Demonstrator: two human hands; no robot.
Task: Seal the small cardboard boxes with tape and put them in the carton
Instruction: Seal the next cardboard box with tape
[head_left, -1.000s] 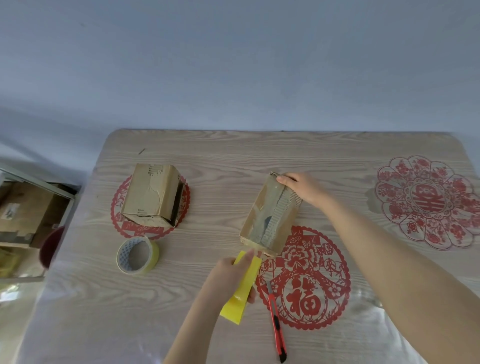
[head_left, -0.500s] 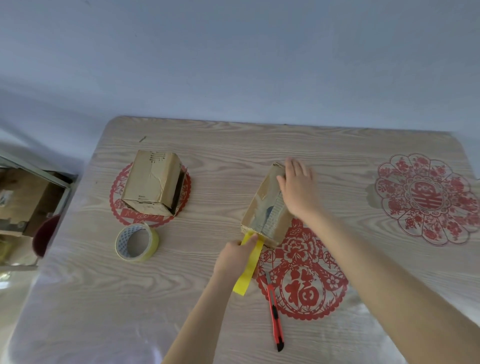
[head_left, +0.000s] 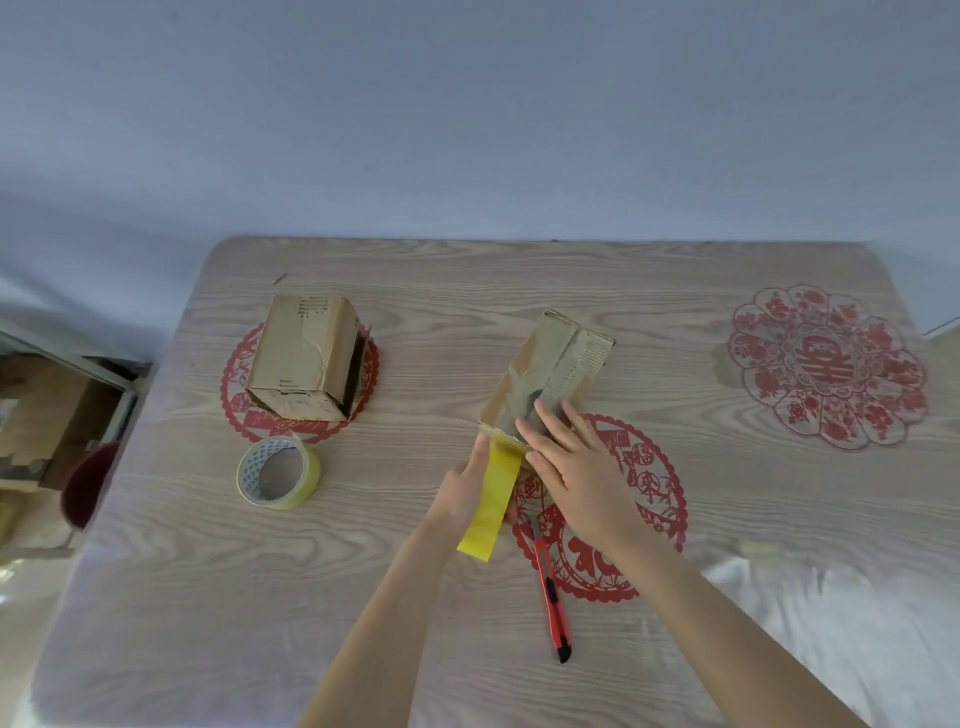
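The right grip (head_left: 571, 462) lay open and flat, fingers straight, pressing down on the near end of a small box (head_left: 558, 358). That box lay on the desk (head_left: 467, 291) right of centre, its length running from far right to near left. Its near end was over the edge of a round red paper-cut (head_left: 649, 483).

Just left, the left grip (head_left: 465, 491) held a yellow tape strip (head_left: 488, 514) from underneath, forefinger pointing at the box's near corner. The thumb was hidden. The strip ran from the box's near edge toward the near side.

A red utility knife (head_left: 553, 597) lay just beside the strip, to its right, in neither grip.

Well to the left sat a tape roll (head_left: 279, 473). Beyond it, a second small box (head_left: 306, 358) stood on another paper-cut (head_left: 236, 405), with a dark gap along its right side.

Brown cardboard (head_left: 36, 415) showed past the desk's left edge; whether it was the carton could not be told.
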